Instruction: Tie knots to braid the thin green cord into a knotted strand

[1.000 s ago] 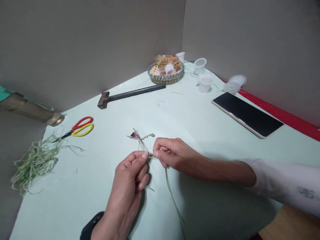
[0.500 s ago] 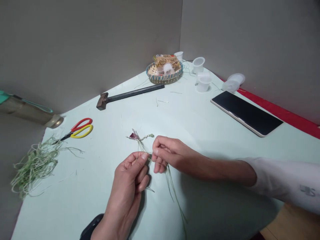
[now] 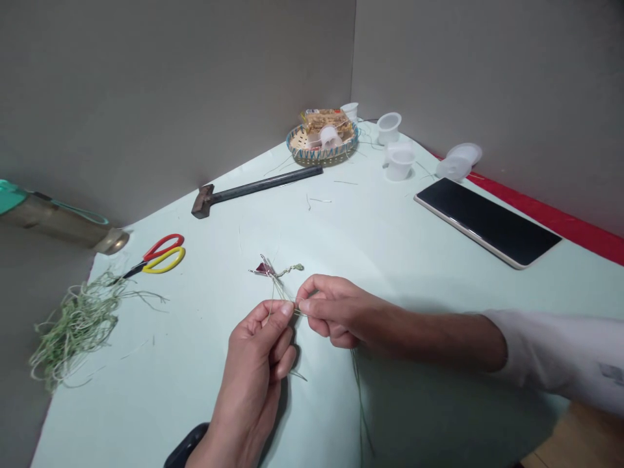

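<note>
The small twisted figure of grass strands [image 3: 273, 270], with a dark red piece at its tip, stood near the middle of the frame, just above the hands. Its stems ran down into the left hand [image 3: 253, 354] and the right hand [image 3: 336, 312], which met closely, thumb and fingers pressed together, pinching the stems. A long green strand [image 3: 359, 396] hung below the right hand. Red-and-yellow scissors [image 3: 163, 262] and loose green fibres [image 3: 78, 331] lay at lower left.

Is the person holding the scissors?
No, the red-and-yellow scissors lie on the table while the left hand and right hand pinch thin green strands.
</note>
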`<state>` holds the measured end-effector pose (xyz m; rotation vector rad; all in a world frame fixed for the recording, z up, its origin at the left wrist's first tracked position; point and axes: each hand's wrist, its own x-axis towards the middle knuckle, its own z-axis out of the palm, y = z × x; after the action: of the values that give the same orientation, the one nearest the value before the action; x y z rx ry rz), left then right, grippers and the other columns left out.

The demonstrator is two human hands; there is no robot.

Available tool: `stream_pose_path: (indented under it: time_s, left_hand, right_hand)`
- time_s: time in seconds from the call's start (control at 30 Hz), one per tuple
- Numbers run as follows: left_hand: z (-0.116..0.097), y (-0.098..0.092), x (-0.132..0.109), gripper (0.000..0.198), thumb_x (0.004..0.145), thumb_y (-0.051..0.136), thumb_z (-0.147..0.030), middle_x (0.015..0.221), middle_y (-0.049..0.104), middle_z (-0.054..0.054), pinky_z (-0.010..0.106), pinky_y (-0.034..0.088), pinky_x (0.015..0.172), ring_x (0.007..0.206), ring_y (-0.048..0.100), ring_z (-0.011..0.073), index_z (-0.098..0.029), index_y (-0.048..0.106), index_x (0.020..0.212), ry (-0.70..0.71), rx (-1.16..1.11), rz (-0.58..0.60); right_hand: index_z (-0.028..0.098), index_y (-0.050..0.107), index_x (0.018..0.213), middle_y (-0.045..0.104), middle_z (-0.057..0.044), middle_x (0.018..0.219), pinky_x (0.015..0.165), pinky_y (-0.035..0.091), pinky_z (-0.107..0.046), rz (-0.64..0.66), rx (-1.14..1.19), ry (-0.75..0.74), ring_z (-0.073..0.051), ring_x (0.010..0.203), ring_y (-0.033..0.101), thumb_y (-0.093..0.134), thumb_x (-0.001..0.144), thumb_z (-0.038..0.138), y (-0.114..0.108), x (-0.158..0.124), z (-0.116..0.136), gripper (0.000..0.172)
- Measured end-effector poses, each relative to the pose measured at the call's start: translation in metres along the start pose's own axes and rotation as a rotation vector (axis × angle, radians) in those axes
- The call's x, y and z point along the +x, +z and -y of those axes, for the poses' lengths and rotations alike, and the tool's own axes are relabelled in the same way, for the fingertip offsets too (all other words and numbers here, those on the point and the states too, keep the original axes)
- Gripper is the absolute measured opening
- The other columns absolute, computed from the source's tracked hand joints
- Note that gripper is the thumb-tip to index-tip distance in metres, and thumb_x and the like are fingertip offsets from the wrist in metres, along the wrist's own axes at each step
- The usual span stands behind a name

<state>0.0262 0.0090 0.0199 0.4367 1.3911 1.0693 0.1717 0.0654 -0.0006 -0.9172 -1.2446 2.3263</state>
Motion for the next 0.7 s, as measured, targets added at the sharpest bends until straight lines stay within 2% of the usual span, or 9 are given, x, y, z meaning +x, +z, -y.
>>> stream_pose_path:
  time_s: [0.23, 0.43, 0.6, 0.7]
  left_hand:
    - [0.0012, 0.0015, -0.0005, 0.023, 0.079, 0.068, -0.028, 0.048, 0.019, -0.012, 0.016, 0.012, 0.036, 0.045, 0.006, 0.0054, -0.018, 0.050, 0.066, 0.005, -0.017, 0.004]
    - [0.0018, 0.0014, -0.0008, 0.021, 0.079, 0.067, -0.028, 0.050, 0.018, -0.012, 0.017, 0.012, 0.036, 0.046, 0.005, 0.0059, -0.018, 0.052, 0.067, 0.017, -0.024, 0.006]
    - [0.0014, 0.0022, 0.0000, 0.022, 0.082, 0.064, -0.029, 0.050, 0.017, -0.012, 0.018, 0.011, 0.037, 0.046, 0.004, 0.0059, -0.018, 0.053, 0.067, 0.018, -0.017, 0.019]
    - [0.0017, 0.0024, 0.0007, 0.021, 0.083, 0.062, -0.030, 0.049, 0.018, -0.012, 0.018, 0.011, 0.037, 0.046, 0.004, 0.0059, -0.018, 0.053, 0.069, 0.013, -0.010, 0.029]
  right_hand:
    - [0.019, 0.044, 0.079, 0.048, 0.008, 0.056, 0.035, 0.020, -0.019, -0.025, -0.104, -0.004, -0.002, 0.035, 0.024, 0.047, 0.089, 0.031, 0.0008, 0.0021, -0.0008, 0.016]
    - [0.018, 0.050, 0.078, 0.051, 0.005, 0.066, 0.042, 0.023, -0.020, -0.142, -0.245, -0.072, -0.004, 0.046, 0.032, 0.048, 0.086, 0.026, -0.0024, -0.0005, -0.0004, 0.012]
    - [0.020, 0.052, 0.081, 0.046, 0.006, 0.053, 0.046, 0.026, -0.021, -0.185, -0.301, -0.109, -0.007, 0.049, 0.037, 0.048, 0.087, 0.025, -0.0043, 0.0002, -0.0036, 0.009]
    - [0.020, 0.050, 0.082, 0.056, 0.005, 0.061, 0.046, 0.029, -0.021, -0.158, -0.282, -0.118, -0.007, 0.049, 0.041, 0.047, 0.088, 0.026, -0.0029, -0.0006, -0.0017, 0.009]
